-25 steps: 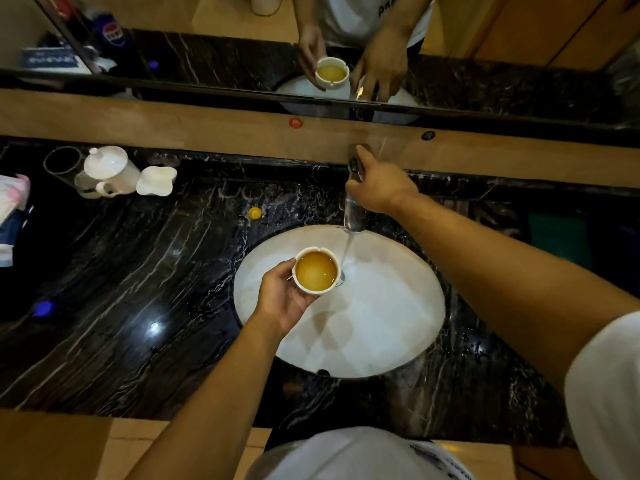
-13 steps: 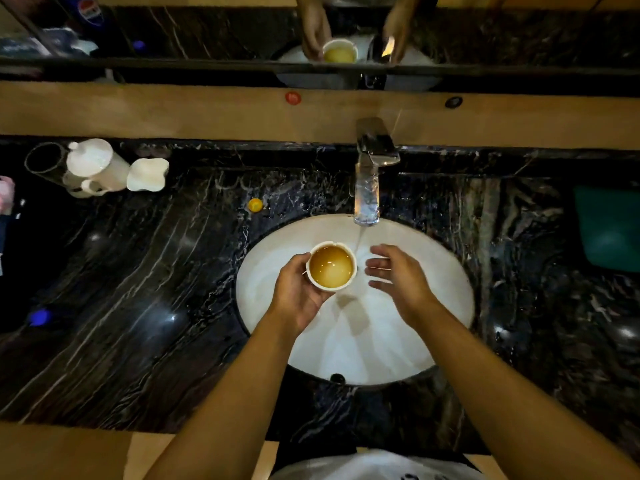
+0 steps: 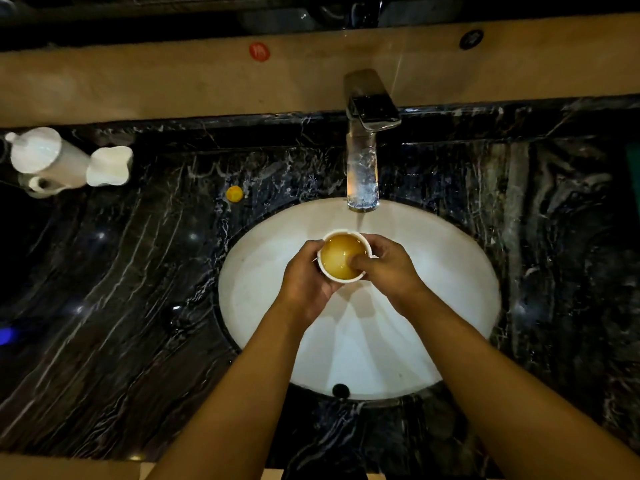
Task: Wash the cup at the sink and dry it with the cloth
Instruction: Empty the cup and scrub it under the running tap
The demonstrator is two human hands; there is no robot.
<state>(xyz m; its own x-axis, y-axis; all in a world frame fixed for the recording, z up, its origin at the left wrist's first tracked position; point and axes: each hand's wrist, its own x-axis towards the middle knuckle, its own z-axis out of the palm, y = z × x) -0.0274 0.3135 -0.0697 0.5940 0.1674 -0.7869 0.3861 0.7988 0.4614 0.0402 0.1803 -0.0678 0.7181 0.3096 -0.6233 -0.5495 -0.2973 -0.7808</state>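
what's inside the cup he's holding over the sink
Yellowish-brown liquid fills the cup, and the right hand's thumb dips into it. The cup's bottom is hidden beneath the liquid.

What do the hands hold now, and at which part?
Both hold the cup: the left hand round its side, the right hand at the rim, thumb inside.

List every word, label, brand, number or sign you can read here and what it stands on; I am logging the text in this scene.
No text can be read in this view.
Red round sticker on the tan ledge: pale marks, too blurred to read.
Dark round mark on the same ledge: nothing legible.
Cup, faucet, white pot: no lettering visible.
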